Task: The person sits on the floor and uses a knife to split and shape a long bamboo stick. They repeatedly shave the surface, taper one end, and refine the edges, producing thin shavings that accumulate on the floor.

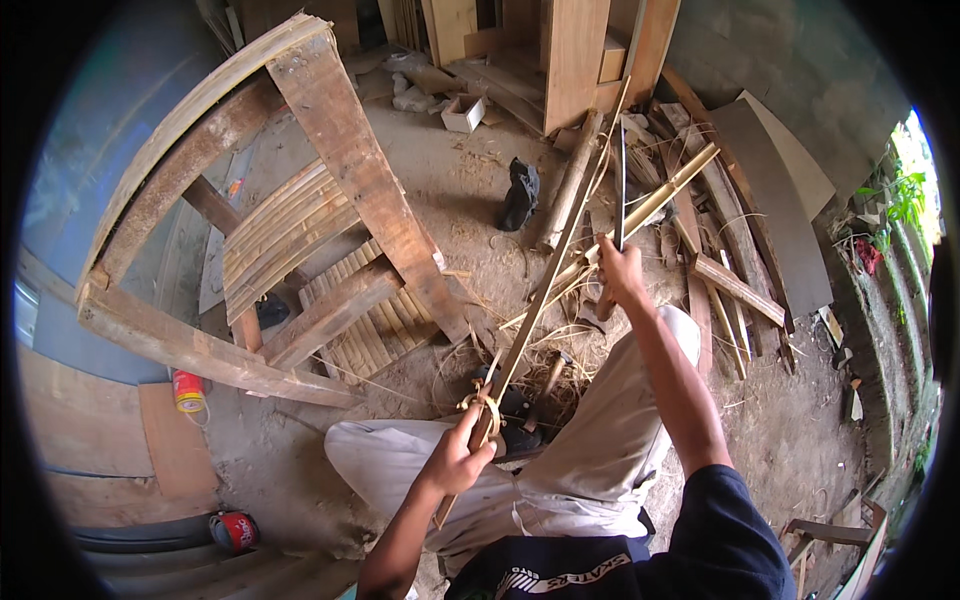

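Observation:
My left hand (463, 457) is closed round the lower end of a long bamboo strip (541, 298), low in front of my lap. The strip slants away up and to the right. A pale, curled piece of bamboo (478, 402) sits round it just beyond my fingers. My right hand (622, 272), farther out over my right knee, grips a machete (621, 185) with its dark, narrow blade pointing away from me. The blade stands close to the strip's far part; whether they touch I cannot tell. My right palm hides the handle.
A hammer (552, 376) lies among shavings between my legs. On the left stands a wooden frame (350, 160) with bamboo slats. Split bamboo (680, 185) and boards (740, 275) lie at right. A black bag (520, 195), white box (463, 113) and red can (188, 390) are on the floor.

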Demonstrator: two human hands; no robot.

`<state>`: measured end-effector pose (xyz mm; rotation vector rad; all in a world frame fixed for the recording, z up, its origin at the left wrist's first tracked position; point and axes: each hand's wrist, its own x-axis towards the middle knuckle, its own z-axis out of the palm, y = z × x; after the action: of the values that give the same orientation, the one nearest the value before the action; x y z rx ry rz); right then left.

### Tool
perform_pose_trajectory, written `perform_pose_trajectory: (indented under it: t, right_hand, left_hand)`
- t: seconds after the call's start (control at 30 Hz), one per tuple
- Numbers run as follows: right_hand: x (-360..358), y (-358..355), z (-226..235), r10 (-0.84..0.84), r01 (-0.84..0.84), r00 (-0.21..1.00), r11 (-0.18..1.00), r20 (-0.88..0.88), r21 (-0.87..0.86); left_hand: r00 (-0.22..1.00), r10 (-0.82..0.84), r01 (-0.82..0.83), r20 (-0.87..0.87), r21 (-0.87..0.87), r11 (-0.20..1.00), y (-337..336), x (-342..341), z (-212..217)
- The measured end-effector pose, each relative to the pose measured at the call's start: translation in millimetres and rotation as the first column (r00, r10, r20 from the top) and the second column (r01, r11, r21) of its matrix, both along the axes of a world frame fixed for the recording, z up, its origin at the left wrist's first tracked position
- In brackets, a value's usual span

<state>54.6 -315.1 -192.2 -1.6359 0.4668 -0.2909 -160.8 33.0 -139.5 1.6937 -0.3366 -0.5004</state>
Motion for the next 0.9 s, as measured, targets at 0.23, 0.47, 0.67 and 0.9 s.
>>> perform_pose_trajectory:
  t: [0.23, 0.47, 0.67, 0.9]
  right_hand:
    - [-80.3, 79.9, -6.8, 0.429, -0.361, 0.903, 0.781, 0.019, -0.51]
    - [-94.2, 107.7, 5.0, 0.634, -0.379, 0.773, 0.452, -0.008, -0.807]
    - [-73.2, 87.0, 19.6, 0.504, -0.462, 0.852, 0.6, -0.14, -0.653]
    - [-90.6, 87.9, 18.5, 0.444, -0.332, 0.891, 0.498, -0.094, -0.801]
  left_hand:
    - [0.934, 0.11, -0.188, -0.339, -0.204, 0.961, -18.4, 39.3, -7.0]
    - [0.856, 0.061, -0.287, -0.513, -0.375, 0.881, -22.6, 63.0, 5.5]
    - [0.889, -0.004, -0.178, -0.459, -0.353, 0.918, -15.1, 51.3, 11.8]
    - [0.861, 0.053, -0.211, -0.505, -0.261, 0.942, -18.3, 52.1, 7.4]
